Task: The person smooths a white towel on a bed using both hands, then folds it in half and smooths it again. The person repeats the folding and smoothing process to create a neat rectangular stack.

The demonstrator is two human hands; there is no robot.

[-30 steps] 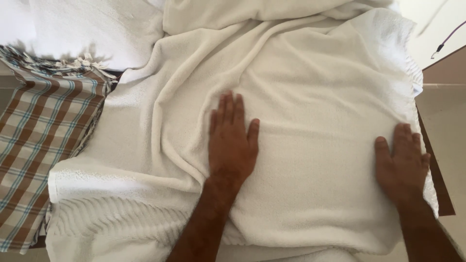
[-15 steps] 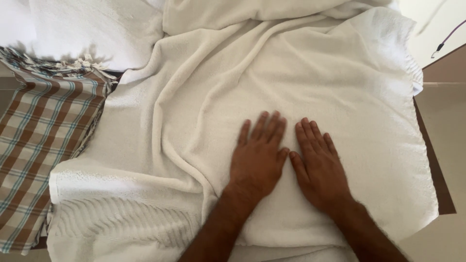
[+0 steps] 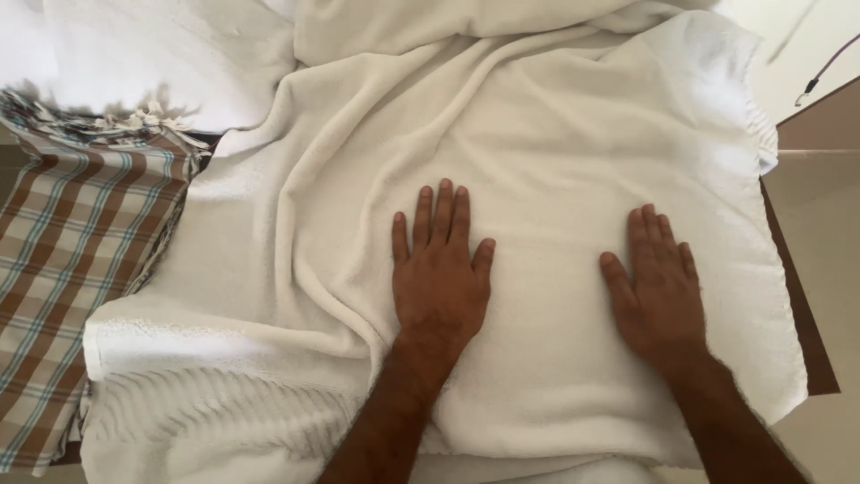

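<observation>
A checked brown-and-blue cloth (image 3: pixel 67 269) lay well left of the fingers, its fringe by a white sheet (image 3: pixel 152 54) further up. A thin cord (image 3: pixel 824 72) hung far right.

Rumpled white towel (image 3: pixel 555 161), spread flat

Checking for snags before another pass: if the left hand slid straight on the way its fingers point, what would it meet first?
The left hand lies flat on the white towel, fingers pointing away from the person. Straight ahead is smooth towel, then probably the long fold ridge crossing its path; how high that ridge stands is unclear.
</observation>
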